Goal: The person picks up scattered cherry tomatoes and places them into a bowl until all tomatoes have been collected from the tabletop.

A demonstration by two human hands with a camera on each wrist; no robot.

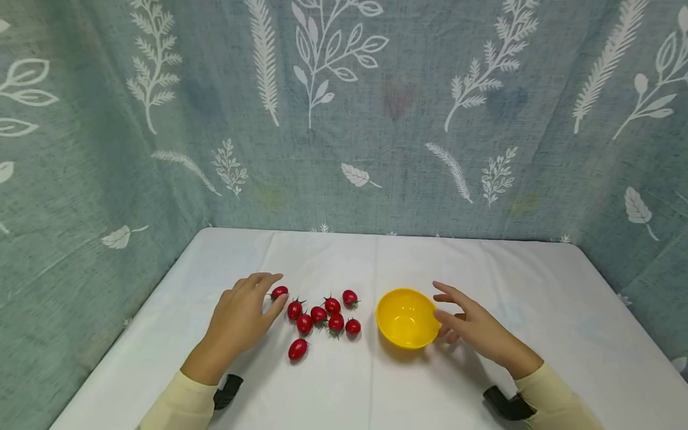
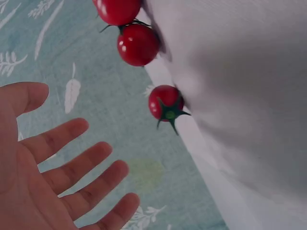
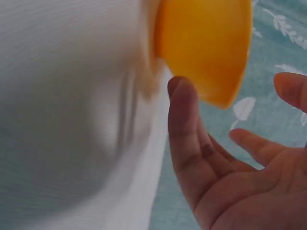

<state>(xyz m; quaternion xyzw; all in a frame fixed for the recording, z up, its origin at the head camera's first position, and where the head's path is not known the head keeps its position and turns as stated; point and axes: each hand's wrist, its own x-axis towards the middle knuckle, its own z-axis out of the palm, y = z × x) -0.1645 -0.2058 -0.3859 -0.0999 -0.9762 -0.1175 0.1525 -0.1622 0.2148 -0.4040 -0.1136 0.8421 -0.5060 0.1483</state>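
Observation:
Several red cherry tomatoes (image 1: 319,315) with green stems lie loosely grouped left of the middle of the table. My left hand (image 1: 242,313) hovers beside them, fingers spread and holding nothing. Closest to it is the leftmost tomato (image 1: 279,292), which sits just past the thumb tip; the left wrist view shows a gap between that hand (image 2: 72,167) and a tomato (image 2: 165,102). To the right of the tomatoes stands a yellow bowl (image 1: 407,319), upright with nothing in it. My right hand (image 1: 475,328) is at the bowl's right side, fingers loosely bent; whether a fingertip touches the bowl I cannot tell.
A white cloth (image 1: 322,388) covers the table under everything. Grey-green curtains with white leaf prints (image 1: 322,179) hang behind the table and along both sides. Near each wrist a black strap piece (image 1: 507,406) shows beside the pale yellow sleeve (image 1: 559,400).

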